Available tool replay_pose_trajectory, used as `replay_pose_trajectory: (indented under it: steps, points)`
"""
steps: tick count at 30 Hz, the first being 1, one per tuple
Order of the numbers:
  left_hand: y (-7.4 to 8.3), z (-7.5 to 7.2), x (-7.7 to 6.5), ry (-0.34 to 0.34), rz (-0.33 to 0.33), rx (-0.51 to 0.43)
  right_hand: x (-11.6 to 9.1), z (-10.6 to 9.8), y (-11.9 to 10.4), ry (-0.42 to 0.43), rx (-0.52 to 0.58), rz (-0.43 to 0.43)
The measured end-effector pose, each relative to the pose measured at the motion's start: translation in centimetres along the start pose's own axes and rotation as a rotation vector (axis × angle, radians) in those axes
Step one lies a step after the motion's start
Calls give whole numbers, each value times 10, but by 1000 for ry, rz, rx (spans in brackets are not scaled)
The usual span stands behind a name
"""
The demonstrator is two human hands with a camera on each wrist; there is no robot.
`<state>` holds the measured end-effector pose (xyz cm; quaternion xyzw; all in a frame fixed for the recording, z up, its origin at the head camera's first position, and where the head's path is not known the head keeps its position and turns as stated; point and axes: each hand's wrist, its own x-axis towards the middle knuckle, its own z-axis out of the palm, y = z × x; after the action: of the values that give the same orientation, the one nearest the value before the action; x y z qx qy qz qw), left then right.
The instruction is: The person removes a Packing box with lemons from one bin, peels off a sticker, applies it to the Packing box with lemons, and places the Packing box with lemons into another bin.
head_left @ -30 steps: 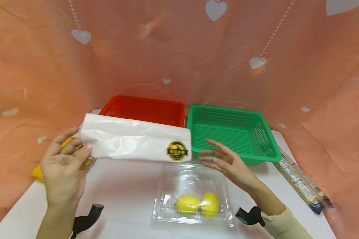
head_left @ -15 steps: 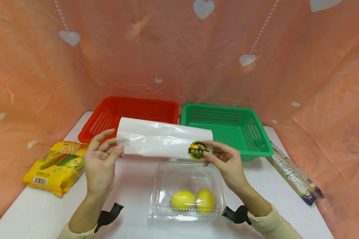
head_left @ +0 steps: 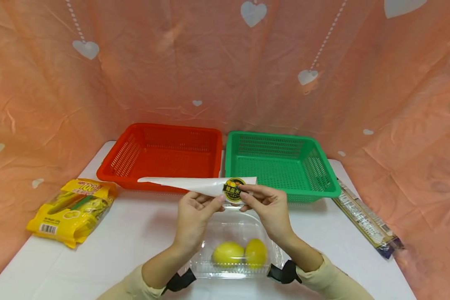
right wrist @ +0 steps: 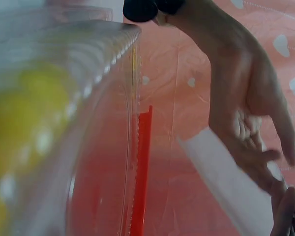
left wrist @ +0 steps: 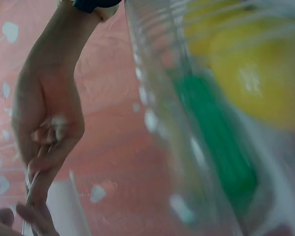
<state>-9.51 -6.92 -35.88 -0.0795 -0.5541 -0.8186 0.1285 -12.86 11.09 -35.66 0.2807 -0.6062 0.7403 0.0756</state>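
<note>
In the head view both hands hold a white sticker sheet (head_left: pixel 187 183) above the table. A round black-and-gold fruit label (head_left: pixel 233 191) shows at its right end. My left hand (head_left: pixel 194 218) pinches the sheet's lower edge just left of the label. With thumb and forefinger, my right hand (head_left: pixel 271 210) pinches the label end from the right. Whether the label is lifting off the sheet, I cannot tell. Below the hands stands a clear plastic clamshell box (head_left: pixel 225 227), lid down, with two yellow lemon-like fruits (head_left: pixel 228 253) inside. The right wrist view shows the sheet (right wrist: pixel 226 182) slanting beneath the hand.
Behind the hands stand a red basket (head_left: pixel 165 162) and a green basket (head_left: pixel 270 166), side by side. A yellow snack bag (head_left: pixel 71 212) lies at the left. Along the right edge lies a long flat packet (head_left: pixel 365 218). A peach curtain (head_left: pixel 195 62) hangs behind.
My right hand has taken hold of the sheet's label end. My left hand has moved right along the sheet to beside the label. The sheet has come lower and its left end now hangs free.
</note>
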Motion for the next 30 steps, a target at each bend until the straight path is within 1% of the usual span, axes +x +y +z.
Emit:
replay_pose_trajectory:
  steps: [2,4,5,7,9,10,12,13,14,16,17,18,20,22,24,26,28,30]
  points:
    - [-1,4,1,74,9,33,-1,3,0,-32,-39,-30]
    - [0,6,2,143,11,49,-2,5,0,-58,-71,-47]
    - [0,5,3,172,8,54,-2,6,-1,-63,-79,-51]
    - [2,4,5,211,7,49,-3,6,-2,-42,-111,-78]
    - [3,1,7,236,17,61,-3,6,-3,14,-162,-167]
    - [3,0,8,245,27,80,-3,6,-4,46,-199,-235]
    - [2,-1,10,251,40,117,-2,7,-6,90,-295,-410]
    - [0,-1,11,249,43,140,-1,8,-7,91,-354,-505]
    - [-1,-2,11,238,42,153,0,9,-8,67,-411,-589]
    - [-3,-1,9,202,34,171,2,12,-10,-23,-523,-699]
    - [-3,0,7,179,25,170,3,13,-10,-74,-574,-727]
    - [-3,0,5,155,12,156,3,14,-10,-118,-622,-739]
    - [-2,0,1,98,-10,106,4,14,-9,-180,-697,-728]
    - [1,-1,-2,45,-35,52,4,13,-8,-189,-722,-708]
    - [3,-2,-5,-4,-52,21,4,11,-7,-182,-710,-698]
    - [6,-5,-6,-39,-60,24,5,10,-8,-167,-680,-696]
    - [8,-8,-6,-59,-50,56,5,10,-9,-136,-622,-697]
    - [8,-15,-6,-60,-37,69,6,10,-11,-93,-555,-688]
